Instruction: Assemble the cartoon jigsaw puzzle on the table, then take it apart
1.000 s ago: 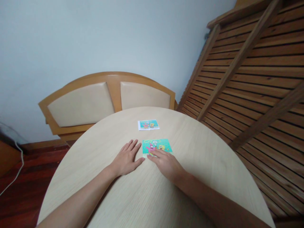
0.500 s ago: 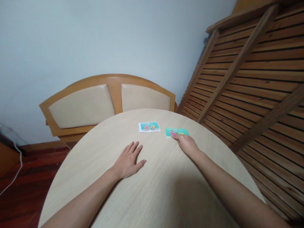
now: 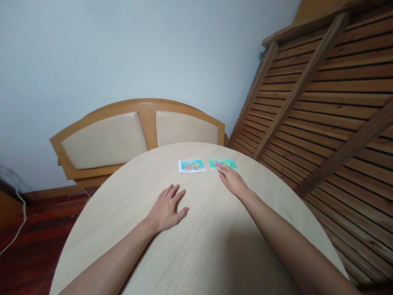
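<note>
Two cartoon picture cards with a pink starfish and a yellow sponge figure lie side by side near the table's far edge. The left card (image 3: 193, 165) has a white margin. The right card (image 3: 220, 162) is turquoise-green, and its near edge is partly covered by my right hand (image 3: 233, 181). That hand's fingertips rest on the card with the fingers stretched out, not wrapped round it. Flat on the tabletop, with fingers spread, my left hand (image 3: 166, 209) holds nothing and lies nearer to me than the left card.
Both arms lie over a round pale wooden table (image 3: 196, 254). Beyond it stands a wooden headboard with cream panels (image 3: 107, 141) against a pale wall. A slatted wooden frame (image 3: 307, 106) leans at the right. A white cable (image 3: 23, 221) hangs at the left.
The right card has moved left and away from me, and now lies flat level with the left card. My right hand has loosened its pinch on it. My left hand has stayed put.
</note>
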Demonstrator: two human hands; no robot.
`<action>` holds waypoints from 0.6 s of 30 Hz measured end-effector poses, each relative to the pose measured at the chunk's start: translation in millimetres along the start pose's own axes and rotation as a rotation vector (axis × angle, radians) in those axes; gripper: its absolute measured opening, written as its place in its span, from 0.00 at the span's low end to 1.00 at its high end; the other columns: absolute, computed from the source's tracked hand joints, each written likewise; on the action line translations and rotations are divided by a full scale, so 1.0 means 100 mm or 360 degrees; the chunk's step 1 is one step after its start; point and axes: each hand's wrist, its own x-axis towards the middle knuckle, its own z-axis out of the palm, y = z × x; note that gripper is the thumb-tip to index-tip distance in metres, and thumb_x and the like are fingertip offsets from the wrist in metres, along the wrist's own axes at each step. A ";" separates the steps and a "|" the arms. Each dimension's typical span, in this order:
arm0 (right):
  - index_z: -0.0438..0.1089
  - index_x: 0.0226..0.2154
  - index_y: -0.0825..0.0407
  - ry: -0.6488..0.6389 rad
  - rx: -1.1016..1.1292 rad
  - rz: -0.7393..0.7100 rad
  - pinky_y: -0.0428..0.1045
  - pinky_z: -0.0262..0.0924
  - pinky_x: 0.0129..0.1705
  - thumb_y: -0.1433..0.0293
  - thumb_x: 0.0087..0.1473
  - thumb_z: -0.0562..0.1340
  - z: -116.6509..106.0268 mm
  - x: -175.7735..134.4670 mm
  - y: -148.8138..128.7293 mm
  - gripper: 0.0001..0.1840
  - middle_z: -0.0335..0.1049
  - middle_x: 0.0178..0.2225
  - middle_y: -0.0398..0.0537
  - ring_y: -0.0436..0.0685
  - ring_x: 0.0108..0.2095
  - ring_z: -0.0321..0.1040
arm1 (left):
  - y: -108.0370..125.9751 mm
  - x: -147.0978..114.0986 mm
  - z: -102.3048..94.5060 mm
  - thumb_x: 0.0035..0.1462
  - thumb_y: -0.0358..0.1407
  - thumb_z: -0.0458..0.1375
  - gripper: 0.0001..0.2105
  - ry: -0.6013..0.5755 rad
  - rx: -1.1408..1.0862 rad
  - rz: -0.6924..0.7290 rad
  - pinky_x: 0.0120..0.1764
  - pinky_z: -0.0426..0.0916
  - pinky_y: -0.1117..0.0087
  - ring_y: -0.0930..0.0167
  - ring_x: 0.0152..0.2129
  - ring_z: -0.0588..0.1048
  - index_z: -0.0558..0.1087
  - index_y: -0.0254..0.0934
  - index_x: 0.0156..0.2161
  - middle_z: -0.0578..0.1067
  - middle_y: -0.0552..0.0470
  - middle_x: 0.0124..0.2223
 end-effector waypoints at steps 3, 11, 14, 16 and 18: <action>0.66 0.61 0.56 -0.0103 0.0001 -0.0022 0.59 0.49 0.67 0.60 0.65 0.54 -0.01 -0.39 -0.17 0.28 0.57 0.67 0.59 0.64 0.67 0.54 | 0.02 -0.01 0.04 0.61 0.47 0.57 0.30 0.0017 -0.0013 -0.0007 0.65 0.52 0.51 0.52 0.67 0.55 0.65 0.36 0.65 0.59 0.39 0.69; 0.53 0.69 0.49 -0.0466 0.0034 -0.0095 0.65 0.34 0.70 0.46 0.61 0.53 -0.17 -1.02 -0.55 0.41 0.41 0.72 0.51 0.66 0.72 0.36 | 0.00 -0.02 0.08 0.62 0.54 0.55 0.34 -0.0082 -0.0078 0.0050 0.65 0.48 0.47 0.51 0.68 0.49 0.60 0.38 0.68 0.52 0.39 0.71; 0.54 0.69 0.50 -0.0472 0.0021 -0.0087 0.65 0.34 0.70 0.47 0.61 0.53 -0.21 -1.00 -0.59 0.40 0.42 0.72 0.52 0.67 0.71 0.37 | 0.03 -0.02 0.03 0.62 0.54 0.55 0.34 -0.0110 -0.0043 0.0034 0.65 0.49 0.47 0.50 0.68 0.50 0.61 0.37 0.67 0.52 0.38 0.71; 0.54 0.68 0.50 -0.0480 0.0008 -0.0091 0.66 0.35 0.70 0.47 0.61 0.54 -0.22 -0.98 -0.59 0.40 0.42 0.71 0.52 0.67 0.71 0.37 | 0.05 -0.02 0.00 0.62 0.54 0.55 0.34 -0.0129 -0.0023 0.0017 0.65 0.50 0.47 0.50 0.68 0.50 0.61 0.37 0.67 0.53 0.38 0.71; 0.54 0.68 0.51 -0.0484 -0.0012 -0.0101 0.66 0.36 0.70 0.48 0.61 0.53 -0.21 -0.97 -0.58 0.40 0.42 0.71 0.52 0.67 0.71 0.37 | 0.06 -0.03 -0.02 0.62 0.54 0.54 0.34 -0.0143 -0.0019 0.0011 0.65 0.50 0.47 0.50 0.68 0.50 0.61 0.37 0.67 0.53 0.38 0.71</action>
